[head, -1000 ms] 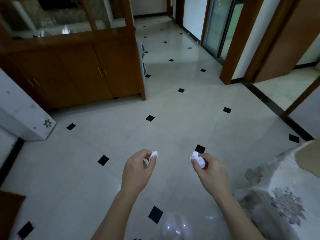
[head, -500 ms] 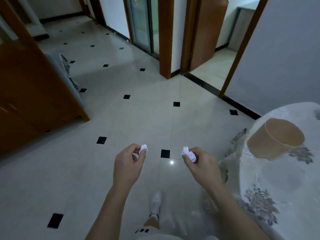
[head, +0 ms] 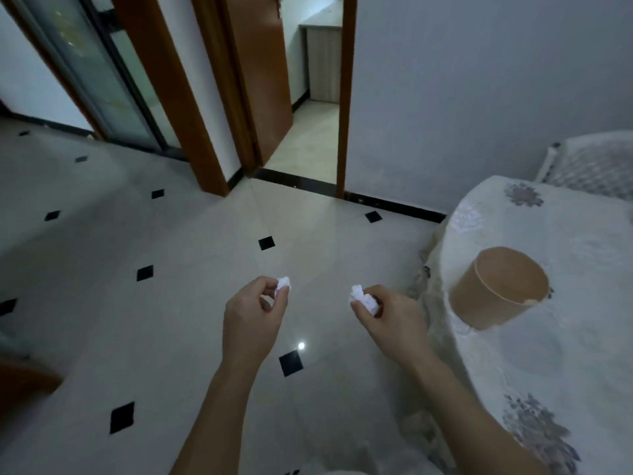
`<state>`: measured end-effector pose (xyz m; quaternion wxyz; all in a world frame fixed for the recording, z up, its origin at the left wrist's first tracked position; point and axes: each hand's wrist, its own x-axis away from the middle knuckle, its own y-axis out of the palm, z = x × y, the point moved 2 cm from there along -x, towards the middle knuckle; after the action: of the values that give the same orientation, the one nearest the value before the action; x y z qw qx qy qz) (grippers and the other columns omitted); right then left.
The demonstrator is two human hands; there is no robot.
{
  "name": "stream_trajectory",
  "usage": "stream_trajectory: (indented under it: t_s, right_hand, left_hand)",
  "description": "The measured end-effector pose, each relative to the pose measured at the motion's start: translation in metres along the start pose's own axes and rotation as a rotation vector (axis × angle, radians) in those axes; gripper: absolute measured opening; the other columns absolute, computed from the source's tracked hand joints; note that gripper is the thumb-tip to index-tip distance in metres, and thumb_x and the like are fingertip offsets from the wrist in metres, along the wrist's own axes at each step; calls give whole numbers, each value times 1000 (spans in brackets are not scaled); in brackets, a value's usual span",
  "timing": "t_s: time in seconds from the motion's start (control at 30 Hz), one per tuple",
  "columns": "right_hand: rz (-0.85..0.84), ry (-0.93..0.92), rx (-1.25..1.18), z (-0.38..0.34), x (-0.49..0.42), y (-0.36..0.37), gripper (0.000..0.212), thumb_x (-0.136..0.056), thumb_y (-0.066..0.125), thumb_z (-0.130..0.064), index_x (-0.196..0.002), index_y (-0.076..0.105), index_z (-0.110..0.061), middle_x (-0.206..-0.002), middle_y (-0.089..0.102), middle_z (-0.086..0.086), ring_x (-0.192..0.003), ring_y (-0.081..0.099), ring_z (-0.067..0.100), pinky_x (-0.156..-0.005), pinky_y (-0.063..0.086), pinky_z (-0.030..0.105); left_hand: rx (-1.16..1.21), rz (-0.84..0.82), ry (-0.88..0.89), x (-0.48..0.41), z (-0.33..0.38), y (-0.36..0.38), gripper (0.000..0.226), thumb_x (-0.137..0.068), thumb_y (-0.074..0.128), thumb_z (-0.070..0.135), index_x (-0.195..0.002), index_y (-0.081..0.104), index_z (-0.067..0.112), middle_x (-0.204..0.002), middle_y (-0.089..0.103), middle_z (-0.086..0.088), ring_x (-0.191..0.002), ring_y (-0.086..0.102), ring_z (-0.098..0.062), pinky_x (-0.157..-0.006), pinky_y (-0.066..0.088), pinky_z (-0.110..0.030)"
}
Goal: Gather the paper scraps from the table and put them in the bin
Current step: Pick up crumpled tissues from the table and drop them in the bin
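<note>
My left hand [head: 251,318] pinches a small crumpled white paper scrap [head: 283,284] between thumb and forefinger, held over the tiled floor. My right hand [head: 394,315] grips a larger crumpled white paper scrap [head: 363,299] at about the same height. A round tan bin [head: 496,291] stands tilted on the table [head: 555,344] to the right of my right hand, its open mouth facing up. The table wears a pale floral cloth.
The floor [head: 171,303] is glossy pale tile with small black diamonds. Ahead are a sliding glass door [head: 99,73] and an open wooden door [head: 260,73] leading into another room. A white lattice chair [head: 596,162] stands behind the table against the grey wall.
The view has swung right: the wooden cabinet has left the frame and the table with the bin has come fully into view. Both hands keep holding their scraps.
</note>
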<state>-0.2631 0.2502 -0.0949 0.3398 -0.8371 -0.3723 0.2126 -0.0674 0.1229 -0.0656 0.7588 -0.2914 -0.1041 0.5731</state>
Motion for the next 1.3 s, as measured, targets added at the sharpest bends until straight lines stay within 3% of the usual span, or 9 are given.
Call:
stream_trajectory:
  t_s: [0.13,0.27,0.4,0.5,0.67,0.9,1.13,1.2,1.3]
  right_hand:
    - [95,135,-5,34,-13,-25,35,-87,61,-48,-61,46,-31,-53,49,-9,-53,48,6,-49,32,22]
    - [241,240,34,70,-21,-56,39,-87,61,-48,-63,51,-19,-55,54,-2,-55,50,12,-52,40,33]
    - [336,295,24,102,-26,-87,36,-86,64,-43,-60,43,-31,-54,48,-7,-54,48,7,-49,34,26]
    - [393,347,56,122,-30,-113,24,-87,64,-43,-72,58,-26,-61,58,-6,-59,54,11,-51,41,30]
    - [486,428,32,156,-36,-147,41,-88,62,-49,-60,46,-24,-51,49,-3,-53,51,12,-47,34,27]
    - [555,514,15,183,-35,-170,37,-90,61,-49,-63,51,-27,-56,55,-6,-56,54,8,-49,37,28]
    - [591,551,117,198,-47,-186,14,-86,64,-41,-88,62,-28,-77,63,-10,-73,58,13,-60,50,37]
    - [586,555,136,198,-52,-190,17,-87,64,-40,-98,64,-27,-87,66,-10,-82,59,16,-66,51,36]
    - [567,560,177,199,-58,-195,26,-89,63,-39,-112,63,-28,-99,67,-10,-91,57,16,-71,48,33]
  left_hand:
    - [21,-157,99,-39,24,47,16,-92,65,37,-80,66,27,-68,62,10,-60,56,-12,-55,42,-19]
    - [47,-281,186,-63,53,101,19,-92,65,37,-77,65,26,-62,59,9,-57,55,-11,-53,41,-19]
    - [66,-379,276,-74,84,154,20,-93,64,38,-78,65,26,-63,59,7,-59,55,-14,-53,43,-20]
    - [48,-425,376,-79,111,188,19,-93,65,38,-79,65,25,-63,58,9,-56,54,-13,-54,46,-27]
    - [-105,-452,658,-82,144,241,11,-92,66,33,-88,68,22,-73,60,13,-54,50,-7,-52,47,-24]
    - [-107,-555,756,-78,163,292,10,-90,68,31,-88,68,22,-76,60,13,-55,47,-4,-53,42,-18]
    - [-68,-600,901,-77,198,332,20,-92,56,42,-85,65,25,-73,59,10,-61,50,-10,-51,45,-29]
    - [-62,-596,949,-77,206,340,22,-92,53,43,-87,66,25,-75,60,10,-66,53,-12,-52,47,-30]
    - [-78,-611,986,-79,212,353,10,-90,66,34,-89,69,24,-79,63,10,-70,56,-15,-53,49,-32]
